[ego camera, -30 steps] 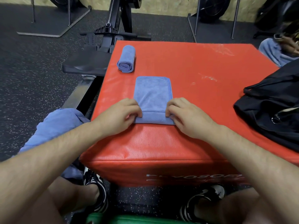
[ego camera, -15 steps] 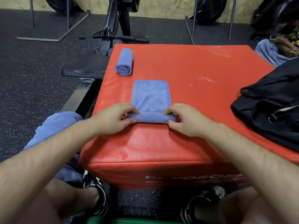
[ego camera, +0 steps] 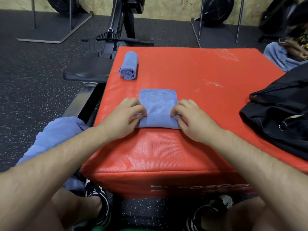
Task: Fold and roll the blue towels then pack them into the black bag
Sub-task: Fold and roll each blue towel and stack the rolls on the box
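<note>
A folded blue towel (ego camera: 158, 107) lies on the red padded box (ego camera: 208, 72), its near end rolled into a thick tube. My left hand (ego camera: 123, 119) grips the roll's left end with curled fingers. My right hand (ego camera: 193, 120) grips its right end the same way. A finished rolled blue towel (ego camera: 128, 65) lies at the box's far left corner. The black bag (ego camera: 280, 112) sits on the box's right side, apart from both hands.
More blue towels (ego camera: 56, 135) are piled on the floor left of my knee. A rowing machine with a black seat (ego camera: 88, 70) stands beside the box's left edge. Another person (ego camera: 288, 52) sits at the far right.
Both hands have rolled the towel's near end further away from me. The roll is thicker and the flat part is shorter than a second ago.
</note>
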